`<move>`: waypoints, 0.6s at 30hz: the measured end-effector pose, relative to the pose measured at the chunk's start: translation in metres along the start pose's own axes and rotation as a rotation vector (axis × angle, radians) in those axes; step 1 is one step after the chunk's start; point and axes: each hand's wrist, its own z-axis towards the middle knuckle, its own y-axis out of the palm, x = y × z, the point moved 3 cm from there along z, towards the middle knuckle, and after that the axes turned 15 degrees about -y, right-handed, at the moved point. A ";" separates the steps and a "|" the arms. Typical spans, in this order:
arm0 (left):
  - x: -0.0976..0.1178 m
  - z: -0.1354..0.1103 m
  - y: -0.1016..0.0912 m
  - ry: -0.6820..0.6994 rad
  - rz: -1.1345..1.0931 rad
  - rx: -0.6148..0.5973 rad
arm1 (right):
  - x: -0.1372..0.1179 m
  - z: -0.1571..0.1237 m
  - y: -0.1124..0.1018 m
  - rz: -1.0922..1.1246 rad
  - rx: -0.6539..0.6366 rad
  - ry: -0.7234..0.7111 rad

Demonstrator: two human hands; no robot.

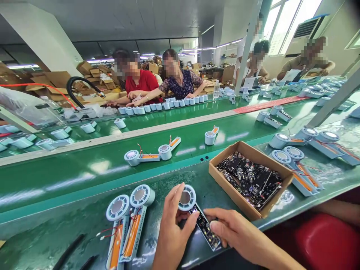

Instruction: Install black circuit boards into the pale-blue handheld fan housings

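Observation:
A light-blue handheld fan (187, 198) with a round head lies between my hands at the bench's front. My left hand (176, 228) is curled round the head, its thumb near the top of the handle. Along the handle sits a black circuit board (207, 230) with small pale parts. My right hand (229, 228) grips the lower handle from the right, thumb beside the board; its lower fingers are partly hidden. To the left lie two similar fans, a nearer-left fan (117, 208) and its neighbour (142, 195), with orange strips and thin wires in their open handles.
Right of my hands stands a cardboard box (270, 216) of loose black circuit boards (250, 176). More fans (305, 176) lie farther right. Beyond the bench runs a green conveyor (92, 168) carrying several fans. Co-workers (180, 80) sit across it. A red stool (329, 240) is at lower right.

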 end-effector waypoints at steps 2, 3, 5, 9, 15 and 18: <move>0.000 -0.003 0.001 0.035 0.019 -0.004 | -0.001 0.003 0.001 0.033 0.008 -0.004; 0.000 -0.005 0.002 0.041 0.033 -0.001 | -0.003 0.005 0.001 0.018 0.024 -0.008; -0.001 -0.007 0.003 0.042 0.060 -0.011 | -0.005 0.007 0.004 -0.029 0.069 -0.006; -0.003 -0.010 0.003 0.048 0.070 -0.036 | -0.005 0.006 0.010 -0.080 0.109 0.031; 0.005 -0.010 -0.004 0.059 0.198 -0.003 | 0.004 0.007 0.014 0.078 0.047 0.022; 0.009 -0.009 -0.009 0.044 0.184 -0.025 | 0.003 0.013 0.018 0.295 0.031 0.004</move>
